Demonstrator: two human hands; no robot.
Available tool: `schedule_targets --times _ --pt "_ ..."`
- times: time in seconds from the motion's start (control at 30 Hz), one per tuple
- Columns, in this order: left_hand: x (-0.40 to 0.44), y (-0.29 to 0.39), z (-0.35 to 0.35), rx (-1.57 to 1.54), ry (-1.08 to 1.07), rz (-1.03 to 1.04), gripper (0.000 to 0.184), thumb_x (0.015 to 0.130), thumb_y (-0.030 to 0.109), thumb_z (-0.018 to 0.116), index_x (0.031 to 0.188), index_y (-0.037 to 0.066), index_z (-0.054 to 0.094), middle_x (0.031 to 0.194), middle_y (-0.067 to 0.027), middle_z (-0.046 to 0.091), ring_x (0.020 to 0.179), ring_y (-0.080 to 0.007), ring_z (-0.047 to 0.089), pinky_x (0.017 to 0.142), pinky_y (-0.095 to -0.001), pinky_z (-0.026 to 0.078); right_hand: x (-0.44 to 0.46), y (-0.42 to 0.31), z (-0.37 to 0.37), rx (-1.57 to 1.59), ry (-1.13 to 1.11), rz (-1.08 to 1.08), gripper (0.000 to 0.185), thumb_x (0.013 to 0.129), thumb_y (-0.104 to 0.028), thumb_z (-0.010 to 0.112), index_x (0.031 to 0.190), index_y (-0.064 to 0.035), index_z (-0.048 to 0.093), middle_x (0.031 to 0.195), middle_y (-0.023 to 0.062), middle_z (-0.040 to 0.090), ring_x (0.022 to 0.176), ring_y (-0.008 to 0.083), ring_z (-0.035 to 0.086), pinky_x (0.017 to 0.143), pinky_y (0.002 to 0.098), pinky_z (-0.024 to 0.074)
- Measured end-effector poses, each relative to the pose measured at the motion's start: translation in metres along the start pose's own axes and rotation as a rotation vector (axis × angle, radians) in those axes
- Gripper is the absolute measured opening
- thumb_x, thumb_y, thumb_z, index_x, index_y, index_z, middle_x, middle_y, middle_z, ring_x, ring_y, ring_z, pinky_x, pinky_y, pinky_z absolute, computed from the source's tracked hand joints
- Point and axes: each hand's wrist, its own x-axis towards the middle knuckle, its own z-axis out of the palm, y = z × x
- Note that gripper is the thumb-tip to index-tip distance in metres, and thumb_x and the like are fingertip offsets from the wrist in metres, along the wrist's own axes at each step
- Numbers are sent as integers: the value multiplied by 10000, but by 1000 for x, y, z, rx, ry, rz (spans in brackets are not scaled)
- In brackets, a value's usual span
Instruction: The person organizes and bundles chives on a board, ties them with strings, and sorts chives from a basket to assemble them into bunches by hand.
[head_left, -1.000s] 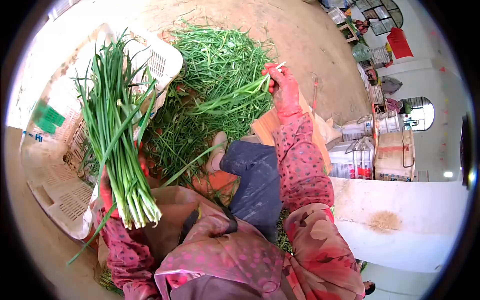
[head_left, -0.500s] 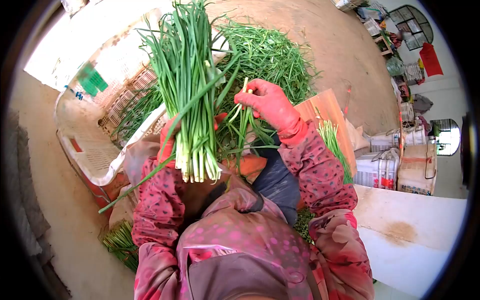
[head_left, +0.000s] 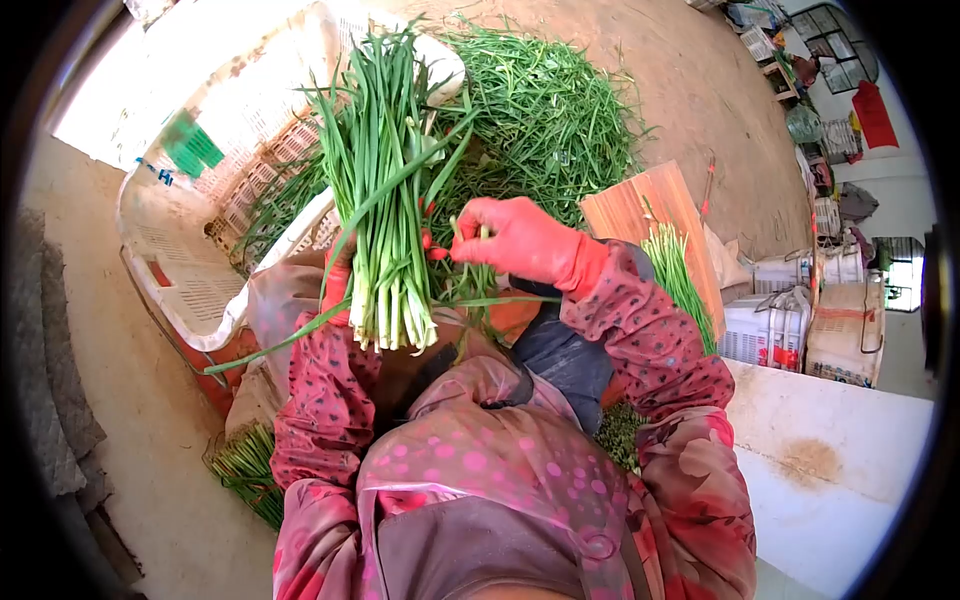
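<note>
In the head view, the only one, the landmark is the white crate. Just to its right, overlapping its near rim, a thick bundle of green stalks is gripped in the gloved left hand, fingers wrapped round it, pale ends roughly level. Further right of the crate, the gloved right hand pinches a few thin stalks, apart from the bundle. The work looks partway along: this bundle seems largely gathered, and one bunch lies on the wooden board, well right of the crate. Left over are greens inside the crate and a large loose heap beyond its right side.
</note>
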Motion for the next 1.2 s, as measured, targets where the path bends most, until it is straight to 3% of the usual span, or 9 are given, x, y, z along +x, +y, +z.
schedule_targets --times 0.07,0.13,0.27,0.33,0.5,0.57,0.77,0.93,1.2 --pt "0 2 3 -39 10 -31 674 863 409 597 1333 -36 410 1265 -188 537 964 -282 622 908 -485 510 -1 7 7 -401 -76 -236 258 783 -282 682 867 -52 601 717 128 622 661 304 623 616 398 491" --pt "2 3 1 -111 -12 -66 731 838 407 634 1363 -31 373 1286 -189 519 987 -297 609 902 -483 514 -3 14 10 -460 -155 -127 266 762 -305 658 867 -68 603 776 163 625 772 388 604 691 448 484" --pt "-3 8 9 -108 31 -29 763 823 392 653 1363 -56 354 1221 -232 526 946 -335 592 836 -448 551 -10 48 -14 -496 23 -174 257 763 -293 660 878 -67 615 792 144 638 725 315 633 667 412 499" --pt "-6 9 4 -18 37 -10 723 823 371 646 1328 -77 388 1168 -225 545 908 -331 594 778 -428 566 -21 39 -56 21 228 62 147 858 -211 657 896 -69 643 773 7 640 612 66 573 476 216 446" --pt "-1 29 -62 162 -262 -84 688 814 307 636 1332 -70 385 1202 -230 516 978 -316 551 859 -438 473 -101 25 -169 133 621 87 169 895 -200 604 947 -42 632 765 15 611 498 35 439 433 188 356" --pt "-3 29 -55 111 -183 -158 575 862 280 581 1320 -30 424 1197 -180 527 920 -276 519 841 -411 438 -152 23 -207 139 731 82 162 898 -189 597 954 -41 631 763 10 603 495 31 430 431 184 347" --pt "8 35 -66 174 -282 -204 590 898 278 576 1387 16 377 1372 -121 460 926 -236 511 867 -395 438 -346 -7 -283 -306 1189 326 169 889 -187 613 999 -73 669 743 -36 582 510 12 406 442 174 306" --pt "14 42 -86 248 -279 -269 490 939 280 512 1356 34 436 1344 -91 502 918 -227 500 866 -377 447 -437 -21 -308 -691 1109 841 140 826 -200 651 849 -64 630 668 -11 547 533 75 446 477 231 360" --pt "10 23 -54 372 -273 -139 553 879 331 560 1319 19 437 1215 -170 537 893 -252 551 801 -382 469 -342 174 -301 -979 473 825 248 671 -248 681 780 -28 648 713 193 635 667 319 627 632 424 479"
